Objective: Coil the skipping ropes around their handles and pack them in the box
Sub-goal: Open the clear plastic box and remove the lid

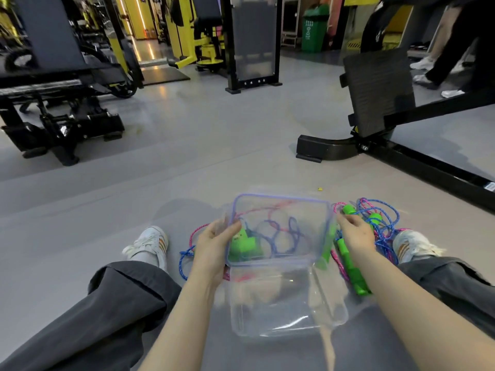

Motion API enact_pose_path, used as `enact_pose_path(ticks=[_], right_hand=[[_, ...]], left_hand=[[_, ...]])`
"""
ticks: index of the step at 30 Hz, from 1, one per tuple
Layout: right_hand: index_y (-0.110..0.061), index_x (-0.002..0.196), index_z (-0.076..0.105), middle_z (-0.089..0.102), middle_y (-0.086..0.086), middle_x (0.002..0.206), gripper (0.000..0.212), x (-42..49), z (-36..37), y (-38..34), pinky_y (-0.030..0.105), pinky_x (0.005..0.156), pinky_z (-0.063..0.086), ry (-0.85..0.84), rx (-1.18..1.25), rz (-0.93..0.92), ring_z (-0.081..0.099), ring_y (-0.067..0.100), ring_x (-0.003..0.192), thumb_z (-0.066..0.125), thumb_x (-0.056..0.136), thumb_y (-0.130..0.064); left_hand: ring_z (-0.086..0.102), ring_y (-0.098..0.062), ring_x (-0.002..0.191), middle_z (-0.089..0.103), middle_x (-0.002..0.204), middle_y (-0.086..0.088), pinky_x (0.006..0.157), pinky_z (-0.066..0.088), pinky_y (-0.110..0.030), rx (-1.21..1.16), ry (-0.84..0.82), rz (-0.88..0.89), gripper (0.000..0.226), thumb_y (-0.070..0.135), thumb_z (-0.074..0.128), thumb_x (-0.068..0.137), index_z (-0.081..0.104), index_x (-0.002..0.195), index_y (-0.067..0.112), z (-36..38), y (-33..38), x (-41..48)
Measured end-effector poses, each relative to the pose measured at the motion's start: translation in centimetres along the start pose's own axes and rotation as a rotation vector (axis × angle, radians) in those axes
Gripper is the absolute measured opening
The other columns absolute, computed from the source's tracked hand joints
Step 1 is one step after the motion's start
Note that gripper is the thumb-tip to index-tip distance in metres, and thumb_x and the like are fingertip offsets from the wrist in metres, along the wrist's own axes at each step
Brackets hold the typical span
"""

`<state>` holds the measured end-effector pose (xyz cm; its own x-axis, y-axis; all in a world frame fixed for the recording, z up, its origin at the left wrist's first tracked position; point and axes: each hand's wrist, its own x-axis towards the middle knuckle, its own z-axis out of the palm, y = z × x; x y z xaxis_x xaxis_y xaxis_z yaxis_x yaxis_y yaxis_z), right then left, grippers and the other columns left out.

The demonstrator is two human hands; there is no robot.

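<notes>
I sit on the grey floor with my legs spread. Both hands hold a clear lid (280,196) with a blue rim, tilted up just above the clear plastic box (289,314) between my legs. My left hand (215,247) grips the lid's left edge. My right hand (355,234) pinches its right edge. Tangled pink and blue skipping ropes (385,210) with green handles (355,274) lie uncoiled on the floor to the right of the box. More rope and green handles (242,246) show through the lid. The box looks to hold no rope.
A black bench frame (401,156) runs across the floor at the right, and a black weight machine (61,121) stands at the left. Yellow machines and a green bin (314,28) stand further back. Someone's legs (439,62) are at the far right.
</notes>
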<state>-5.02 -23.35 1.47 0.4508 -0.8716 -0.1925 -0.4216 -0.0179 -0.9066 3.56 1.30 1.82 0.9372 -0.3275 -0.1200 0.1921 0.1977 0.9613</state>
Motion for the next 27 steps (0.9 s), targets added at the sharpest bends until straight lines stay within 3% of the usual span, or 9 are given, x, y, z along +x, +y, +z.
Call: enact_pose_path(ticks=[3,5,10,14,16,19,22,24,27], right_hand=[[-0.007,0.118,0.049,0.053,0.018,0.115,0.071,0.1,-0.3,-1.9,0.048,0.093,0.045,-0.34,0.466,0.479,0.053,0.038,0.113,0.037,0.085,-0.069],[-0.005,0.11,0.048,0.058,0.021,0.109,0.081,0.2,-0.5,-2.8,0.047,0.082,0.049,-0.546,0.747,0.547,0.058,0.037,0.103,0.033,0.078,-0.078],[-0.009,0.106,0.052,0.057,0.011,0.09,0.017,0.8,0.4,-3.1,0.026,0.053,0.051,-0.563,0.559,0.344,0.06,0.019,0.073,0.05,0.093,-0.02],[-0.002,0.103,0.051,0.052,0.015,0.094,0.014,1.0,1.5,-1.5,0.02,0.041,0.05,-0.509,0.667,0.279,0.062,0.021,0.068,0.044,0.092,0.001],[-0.002,0.1,0.052,0.055,0.015,0.092,0.014,0.7,1.6,-0.8,0.024,0.046,0.054,-0.475,0.811,0.241,0.064,0.025,0.072,0.049,0.088,0.006],[-0.005,0.102,0.049,0.066,0.006,0.074,0.021,-0.4,1.4,0.1,0.033,0.058,0.06,-0.534,0.843,0.195,0.07,0.027,0.075,0.053,0.086,0.008],[-0.011,0.081,0.059,0.064,0.005,0.08,0.014,-0.6,0.6,0.2,0.031,0.066,0.06,-0.584,0.758,0.191,0.065,0.019,0.078,0.053,0.089,-0.001],[-0.013,0.094,0.058,0.058,0.005,0.09,0.011,0.3,-0.6,0.3,0.03,0.065,0.053,-0.55,0.742,0.22,0.057,0.018,0.078,0.047,0.094,-0.015],[-0.013,0.111,0.053,0.064,0.006,0.085,0.018,1.7,-2.1,0.8,0.025,0.056,0.051,-0.494,0.596,0.207,0.059,0.018,0.063,0.051,0.093,-0.017]], left_hand=[[0.065,-0.001,0.076,0.072,0.077,0.01,0.066,0.047,-0.01,0.137,-0.191,0.11,0.029,-0.008,0.067,0.079,0.073,0.078,0.021,1.4,2.2,-0.7],[0.064,0.005,0.08,0.072,0.081,0.015,0.066,0.046,-0.008,0.198,-0.3,0.137,0.035,-0.013,0.068,0.075,0.073,0.078,0.021,1.6,2.6,-0.9],[0.042,0.019,0.116,0.048,0.128,0.022,0.095,0.038,-0.009,0.522,-0.417,0.195,0.037,-0.01,0.074,0.072,0.072,0.076,0.026,1.0,1.8,-1.0],[0.034,-0.015,0.135,0.033,0.148,0.007,0.109,0.032,-0.035,0.571,0.008,0.23,0.054,-0.009,0.052,0.082,0.061,0.105,0.04,0.8,0.5,-0.6],[0.048,-0.026,0.123,0.044,0.141,-0.001,0.095,0.045,-0.036,0.225,0.152,0.038,0.044,0.006,0.046,0.096,0.045,0.13,0.034,1.4,0.4,-0.7],[0.064,-0.018,0.094,0.049,0.13,-0.002,0.063,0.056,-0.027,-0.061,0.124,-0.149,0.058,0.022,0.056,0.096,0.026,0.146,0.03,2.9,-0.2,-0.9],[0.066,-0.02,0.086,0.059,0.123,-0.01,0.073,0.056,-0.035,-0.075,0.203,-0.08,0.065,0.004,0.059,0.092,0.03,0.146,0.023,3.0,-1.4,-0.4],[0.067,-0.019,0.081,0.064,0.116,-0.013,0.081,0.053,-0.042,-0.038,0.211,-0.076,0.065,0.0,0.057,0.091,0.032,0.147,0.023,2.1,-1.9,-0.1],[0.068,-0.009,0.065,0.065,0.1,-0.01,0.062,0.057,-0.027,0.018,0.131,-0.075,0.064,-0.003,0.055,0.093,0.03,0.147,0.021,1.2,-2.4,-0.2]])
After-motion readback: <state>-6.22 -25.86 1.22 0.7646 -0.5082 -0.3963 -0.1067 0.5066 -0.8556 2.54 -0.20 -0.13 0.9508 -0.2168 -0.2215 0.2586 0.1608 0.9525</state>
